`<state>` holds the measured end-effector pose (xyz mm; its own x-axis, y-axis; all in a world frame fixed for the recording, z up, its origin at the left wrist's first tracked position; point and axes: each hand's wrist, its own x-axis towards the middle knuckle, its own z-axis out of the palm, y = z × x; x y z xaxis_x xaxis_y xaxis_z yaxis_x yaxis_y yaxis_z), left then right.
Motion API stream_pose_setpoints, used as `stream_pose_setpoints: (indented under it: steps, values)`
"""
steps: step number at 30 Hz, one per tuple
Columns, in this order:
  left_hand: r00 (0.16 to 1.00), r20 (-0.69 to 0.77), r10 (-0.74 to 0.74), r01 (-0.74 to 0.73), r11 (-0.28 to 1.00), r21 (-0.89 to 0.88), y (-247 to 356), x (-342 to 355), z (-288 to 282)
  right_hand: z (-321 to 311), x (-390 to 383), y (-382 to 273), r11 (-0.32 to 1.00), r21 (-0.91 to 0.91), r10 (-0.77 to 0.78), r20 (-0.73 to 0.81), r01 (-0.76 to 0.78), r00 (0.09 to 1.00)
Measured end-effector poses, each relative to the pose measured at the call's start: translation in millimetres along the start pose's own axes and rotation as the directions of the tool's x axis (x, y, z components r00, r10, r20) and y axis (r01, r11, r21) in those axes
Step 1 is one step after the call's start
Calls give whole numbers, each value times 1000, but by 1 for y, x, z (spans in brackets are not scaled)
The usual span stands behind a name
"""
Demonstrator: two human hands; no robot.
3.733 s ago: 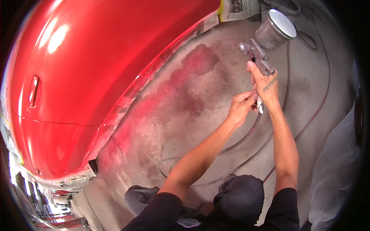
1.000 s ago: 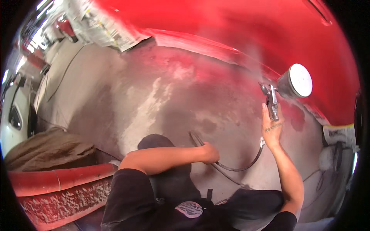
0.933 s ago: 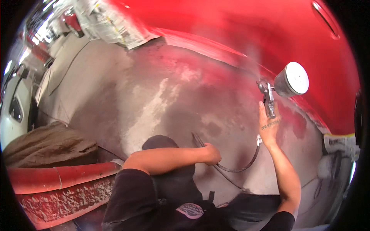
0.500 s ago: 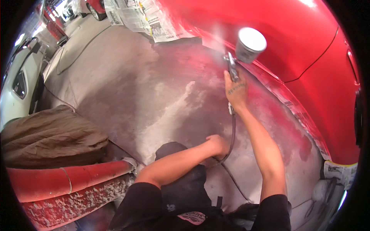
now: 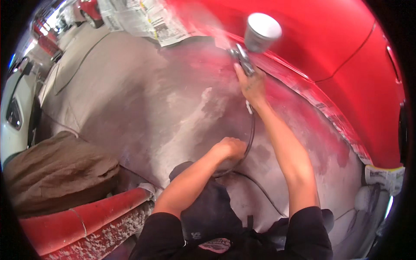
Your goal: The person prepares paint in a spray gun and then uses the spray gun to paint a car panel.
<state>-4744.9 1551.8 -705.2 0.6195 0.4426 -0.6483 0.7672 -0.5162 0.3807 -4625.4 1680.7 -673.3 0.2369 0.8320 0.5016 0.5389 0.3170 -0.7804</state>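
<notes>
My right hand [image 5: 253, 88] is wrapped round the handle of a metal spray gun [image 5: 245, 61], arm stretched forward. On top of the gun sits a tilted cup [image 5: 261, 34] with a white lid. Pale mist shows ahead of the nozzle, beside the lower edge of a red car body [image 5: 320, 39]. A dark air hose [image 5: 252, 128] hangs from the gun and runs down to my left hand [image 5: 234, 148], which is closed round it in front of my knees. The fingers of that hand are partly hidden.
Newspaper masking [image 5: 151, 21] lines the car's lower edge. On the left lie a brown cloth cover [image 5: 60, 169] and a red tubular part [image 5: 86, 212]. A pale car [image 5: 19, 104] stands at far left. The hose trails over the stained floor [image 5: 143, 104].
My right hand has carried the spray gun forward and left along the car's lower edge. My left hand, with the hose, has shifted a little forward and left. The view has also shifted.
</notes>
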Motion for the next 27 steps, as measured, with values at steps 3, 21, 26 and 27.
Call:
stream_pose_setpoints:
  steps: [3,21,26,27]
  values:
    - [981,13,194,-194,981,-9,-8,41,37,-75,-39,11,972,-4,235,-53,-236,970]
    - [513,687,515,-567,804,-179,45,98,44,-307,-209,61,697,19,549,-658,-717,516]
    - [433,621,653,-701,677,-223,-20,108,42,-323,-227,82,723,-38,459,-720,-689,521]
    - [468,583,664,-706,678,-205,-48,109,33,-313,-217,68,706,-33,460,-738,-707,494]
